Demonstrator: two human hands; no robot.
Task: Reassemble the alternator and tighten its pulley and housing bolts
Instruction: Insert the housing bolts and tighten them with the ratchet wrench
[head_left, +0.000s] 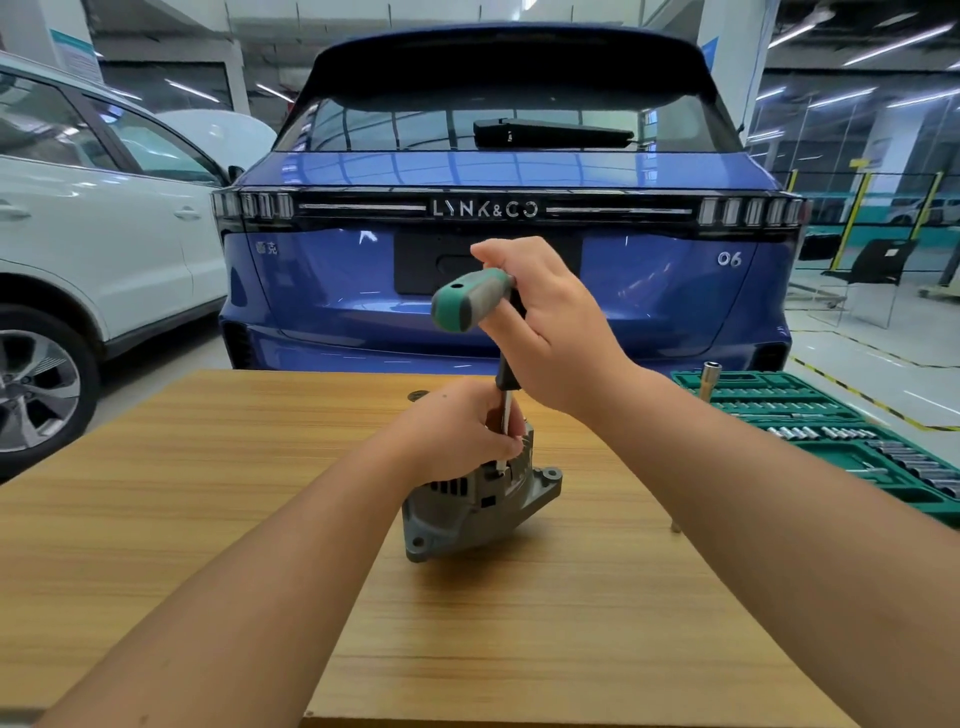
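Matt grey cast-metal alternator (478, 506) on a smooth wood-grain table (208, 493).

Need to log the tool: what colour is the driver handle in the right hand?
Green and grey handle, black neck; seen in the head view.

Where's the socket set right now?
In the head view the green socket set tray lies at the table's far right edge, beyond the right forearm, right of the alternator.
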